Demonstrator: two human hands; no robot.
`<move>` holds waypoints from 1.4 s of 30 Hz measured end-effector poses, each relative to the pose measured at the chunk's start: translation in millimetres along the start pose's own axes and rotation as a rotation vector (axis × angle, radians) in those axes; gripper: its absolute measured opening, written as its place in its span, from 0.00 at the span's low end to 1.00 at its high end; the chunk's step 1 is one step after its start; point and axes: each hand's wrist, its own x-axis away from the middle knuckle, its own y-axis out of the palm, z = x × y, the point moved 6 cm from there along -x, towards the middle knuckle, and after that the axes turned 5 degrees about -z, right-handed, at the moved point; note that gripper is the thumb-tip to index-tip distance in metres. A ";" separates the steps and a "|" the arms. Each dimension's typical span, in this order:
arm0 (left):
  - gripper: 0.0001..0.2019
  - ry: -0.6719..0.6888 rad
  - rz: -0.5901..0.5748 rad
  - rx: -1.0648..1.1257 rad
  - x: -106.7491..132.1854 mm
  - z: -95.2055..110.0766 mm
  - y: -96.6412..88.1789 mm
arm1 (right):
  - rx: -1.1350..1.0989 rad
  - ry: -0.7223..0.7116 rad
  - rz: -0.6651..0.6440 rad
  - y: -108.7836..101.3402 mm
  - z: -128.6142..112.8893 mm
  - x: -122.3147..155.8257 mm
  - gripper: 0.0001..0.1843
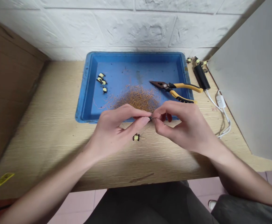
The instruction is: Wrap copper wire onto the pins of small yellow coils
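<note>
Because it was so thin, a short dark wire-like strand (151, 118) appeared to be pinched between the narrowly closed fingertips of the left hand (112, 130) and the right hand (184, 127), just above the near rim of a shallow blue plastic tray (136, 54). A small yellow-and-black coil bobbin (136, 137) was placed on the pale wood-grain desk (44, 124) beneath the left hand, while a loose heap of fine copper wire (138, 99) was contained within the tray.
</note>
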 end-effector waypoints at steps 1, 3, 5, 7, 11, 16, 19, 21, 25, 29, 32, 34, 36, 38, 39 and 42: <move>0.06 -0.052 -0.026 0.041 -0.6 -1.0 0.4 | -0.039 0.019 -0.026 -0.3 0.3 -0.3 0.08; 0.05 -0.125 -0.066 0.108 -1.6 -1.4 1.4 | -0.094 0.055 -0.065 -0.9 0.9 -0.6 0.09; 0.05 -0.163 -0.077 0.159 -2.3 -0.7 1.8 | -0.129 0.088 -0.078 -1.3 2.1 -0.6 0.09; 0.03 -0.190 -0.065 0.214 -2.5 -1.3 1.7 | -0.155 0.116 -0.076 -1.2 3.7 -0.7 0.09; 0.01 -0.219 -0.038 0.290 -1.2 -5.1 1.0 | -0.210 0.144 -0.079 0.4 5.5 -1.6 0.09; 0.02 -0.159 -0.064 0.344 -1.4 -3.5 -0.5 | -0.302 0.145 -0.082 1.0 4.4 -1.8 0.08; 0.02 -0.160 -0.079 0.352 -2.2 -2.2 -1.0 | -0.338 0.139 -0.082 0.8 3.3 -1.2 0.08; 0.03 -0.168 -0.092 0.332 -2.4 -1.5 -0.9 | -0.351 0.143 -0.091 1.0 3.1 -0.8 0.08; 0.04 -0.173 -0.114 0.298 -1.8 -1.0 -1.1 | -0.346 0.159 -0.099 0.9 3.6 0.3 0.09; 0.04 -0.188 -0.113 0.305 -2.0 -4.5 -0.7 | -0.204 0.106 -0.064 1.0 1.3 1.0 0.10; 0.04 -0.210 -0.097 0.312 -3.2 -8.6 -0.8 | -0.001 -0.004 0.026 0.3 -4.0 1.7 0.09; 0.03 -0.236 -0.093 0.315 -3.8 -11.1 -1.3 | 0.093 -0.076 0.090 0.2 -7.1 3.0 0.08; 0.04 -0.263 -0.099 0.317 -4.1 -12.8 -2.1 | 0.140 -0.128 0.120 1.2 -8.6 4.3 0.07; 0.05 -0.277 -0.113 0.315 -4.4 -13.1 -3.1 | 0.163 -0.180 0.130 2.4 -10.1 5.4 0.06; 0.05 -0.280 -0.120 0.314 -4.5 -13.1 -3.7 | 0.170 -0.206 0.134 2.9 -11.0 5.9 0.06; 0.06 -0.290 -0.128 0.316 -5.1 -13.2 -5.1 | 0.181 -0.252 0.141 3.7 -13.0 6.7 0.05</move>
